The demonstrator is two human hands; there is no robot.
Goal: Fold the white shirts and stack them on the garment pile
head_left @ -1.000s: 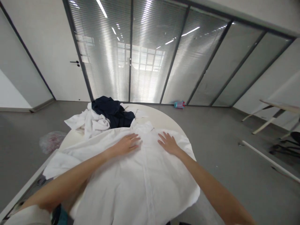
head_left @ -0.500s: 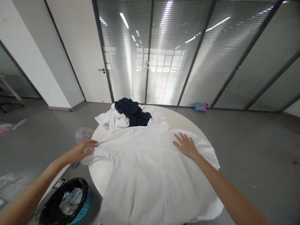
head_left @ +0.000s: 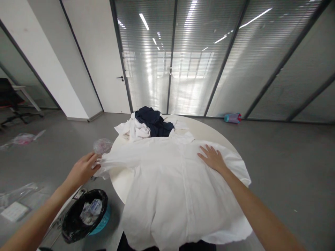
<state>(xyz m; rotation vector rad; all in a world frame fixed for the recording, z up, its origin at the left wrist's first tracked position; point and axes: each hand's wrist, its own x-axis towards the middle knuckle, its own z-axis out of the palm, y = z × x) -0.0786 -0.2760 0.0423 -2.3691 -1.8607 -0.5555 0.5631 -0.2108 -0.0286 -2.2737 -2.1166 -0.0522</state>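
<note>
A white button-up shirt [head_left: 170,184] lies spread over a round white table [head_left: 121,183], its collar at the far side and its hem hanging over the near edge. My left hand [head_left: 85,169] grips the end of the left-hand sleeve, which is drawn out past the table's rim. Flat on the upper right part of the shirt rests my right hand [head_left: 212,158], fingers spread. Behind the collar sits a heap of clothes, with a dark navy garment [head_left: 154,122] on top of white ones [head_left: 133,129].
A bin [head_left: 86,216] with a black liner and wrappers inside stands below the table's left side. Clear plastic bags [head_left: 102,145] lie on the floor at left. An office chair [head_left: 12,99] stands far left. Near the glass wall lies a blue and red bundle [head_left: 232,118].
My left hand has pulled the sleeve outward to the left, so it is straighter and stretched. My right hand stays flat on the shirt. The view has shifted slightly.
</note>
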